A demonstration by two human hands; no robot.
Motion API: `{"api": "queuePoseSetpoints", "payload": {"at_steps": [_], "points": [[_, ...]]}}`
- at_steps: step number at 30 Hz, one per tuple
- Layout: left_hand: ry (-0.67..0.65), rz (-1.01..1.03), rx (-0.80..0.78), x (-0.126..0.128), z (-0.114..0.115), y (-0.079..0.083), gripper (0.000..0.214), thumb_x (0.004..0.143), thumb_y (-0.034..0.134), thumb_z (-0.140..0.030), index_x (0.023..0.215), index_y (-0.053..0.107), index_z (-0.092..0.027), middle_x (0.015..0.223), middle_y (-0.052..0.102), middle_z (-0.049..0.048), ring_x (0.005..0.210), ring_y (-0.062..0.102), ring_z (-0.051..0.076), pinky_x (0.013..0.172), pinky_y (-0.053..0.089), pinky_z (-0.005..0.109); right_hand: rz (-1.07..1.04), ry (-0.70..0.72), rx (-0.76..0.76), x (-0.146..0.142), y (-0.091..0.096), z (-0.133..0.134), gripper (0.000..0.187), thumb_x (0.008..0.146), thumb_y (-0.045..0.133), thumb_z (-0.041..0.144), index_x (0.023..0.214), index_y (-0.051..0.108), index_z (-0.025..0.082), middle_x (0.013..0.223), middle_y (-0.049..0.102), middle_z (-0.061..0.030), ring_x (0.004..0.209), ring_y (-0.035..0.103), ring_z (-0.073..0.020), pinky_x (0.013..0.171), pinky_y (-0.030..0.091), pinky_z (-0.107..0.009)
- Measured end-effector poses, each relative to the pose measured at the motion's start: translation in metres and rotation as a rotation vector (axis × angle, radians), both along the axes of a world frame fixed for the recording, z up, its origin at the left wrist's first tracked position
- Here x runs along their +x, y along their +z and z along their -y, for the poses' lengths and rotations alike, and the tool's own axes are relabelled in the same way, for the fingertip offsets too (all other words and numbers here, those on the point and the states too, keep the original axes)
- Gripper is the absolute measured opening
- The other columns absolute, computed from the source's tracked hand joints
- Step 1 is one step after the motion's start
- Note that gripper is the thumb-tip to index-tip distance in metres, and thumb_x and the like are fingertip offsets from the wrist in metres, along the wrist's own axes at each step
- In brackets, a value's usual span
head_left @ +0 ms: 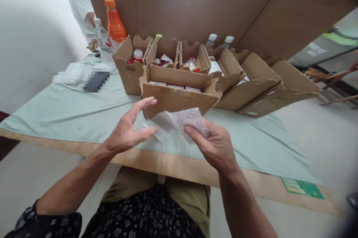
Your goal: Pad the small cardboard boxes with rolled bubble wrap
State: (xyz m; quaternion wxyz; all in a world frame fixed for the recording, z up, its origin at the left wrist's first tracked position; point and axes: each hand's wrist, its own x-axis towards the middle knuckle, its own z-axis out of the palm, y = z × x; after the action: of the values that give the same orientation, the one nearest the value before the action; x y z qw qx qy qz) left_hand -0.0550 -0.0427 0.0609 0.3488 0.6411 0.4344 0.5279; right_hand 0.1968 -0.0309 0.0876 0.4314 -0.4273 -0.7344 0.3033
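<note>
My right hand [214, 143] grips a folded piece of bubble wrap [191, 118] above the front of the table, thumb on top. From it a thin, clear loose end [165, 126] trails to the left, blurred by motion. Whether anything lies inside the wrap I cannot tell. My left hand [131, 126] is open beside that loose end, thumb and fingers spread apart. Just beyond both hands stands a long cardboard box [176, 100] with small white-and-purple packs [175, 86] inside.
Behind it, several open cardboard bins [131, 77] hold bottles and packets. An orange bottle [116, 25] and a clear bottle [102, 36] stand back left, near crumpled plastic [69, 74] and a pixelated dark object [96, 81]. A person in a white sleeve [79, 3] is behind the cardboard partition [195, 3].
</note>
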Motion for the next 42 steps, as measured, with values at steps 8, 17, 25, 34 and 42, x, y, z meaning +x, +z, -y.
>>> {"api": "queuePoseSetpoints", "payload": {"at_steps": [8,17,25,34,42], "points": [[-0.385,-0.272,-0.308,0.011,-0.018,-0.009,0.014,0.083,0.067,-0.030,0.078,0.075,-0.020,0.072,0.072,-0.0004,0.066,0.064,0.016,0.065,0.050,0.025,-0.389,-0.259,0.099,0.019,0.031,0.013,0.007,0.084,0.079,0.033,0.085,0.081,0.027,0.079,0.078,0.0009,0.068,0.069,-0.0168,0.066,0.060,-0.031],[-0.296,-0.073,-0.616,-0.056,0.005,-0.018,0.017,0.074,0.080,-0.036,0.083,0.079,-0.022,0.081,0.075,0.0072,0.073,0.066,0.021,0.065,0.053,0.027,-0.559,-0.662,-0.014,0.070,-0.022,0.020,0.017,0.068,0.087,0.034,0.081,0.079,0.026,0.084,0.076,-0.0022,0.077,0.068,-0.0197,0.079,0.059,-0.038],[0.061,-0.451,-0.528,-0.064,-0.027,-0.054,0.028,0.066,0.080,-0.042,0.085,0.076,-0.022,0.057,0.061,-0.0008,0.051,0.053,0.018,0.050,0.039,0.026,0.194,-0.668,-0.152,0.094,-0.112,0.021,0.038,0.083,0.065,0.055,0.086,0.073,0.017,0.083,0.075,-0.0094,0.078,0.067,-0.0255,0.080,0.054,-0.043],[0.273,-0.900,0.215,-0.028,0.026,-0.056,0.040,0.096,0.057,-0.035,0.132,0.066,-0.020,0.137,0.066,0.0176,0.129,0.059,0.037,0.111,0.043,0.053,0.504,-0.509,0.167,0.067,-0.099,0.034,0.046,0.100,0.052,0.042,0.140,0.058,0.019,0.145,0.061,-0.0192,0.135,0.055,-0.0357,0.113,0.041,-0.060],[-0.020,-1.068,0.100,-0.006,0.043,-0.107,0.059,0.099,0.054,-0.044,0.153,0.051,-0.019,0.164,0.041,0.0201,0.154,0.034,0.043,0.124,0.023,0.064,0.745,0.143,0.130,-0.041,-0.120,0.017,0.058,0.104,0.050,0.043,0.153,0.048,0.014,0.162,0.047,-0.0147,0.152,0.039,-0.0306,0.122,0.037,-0.049]]}}
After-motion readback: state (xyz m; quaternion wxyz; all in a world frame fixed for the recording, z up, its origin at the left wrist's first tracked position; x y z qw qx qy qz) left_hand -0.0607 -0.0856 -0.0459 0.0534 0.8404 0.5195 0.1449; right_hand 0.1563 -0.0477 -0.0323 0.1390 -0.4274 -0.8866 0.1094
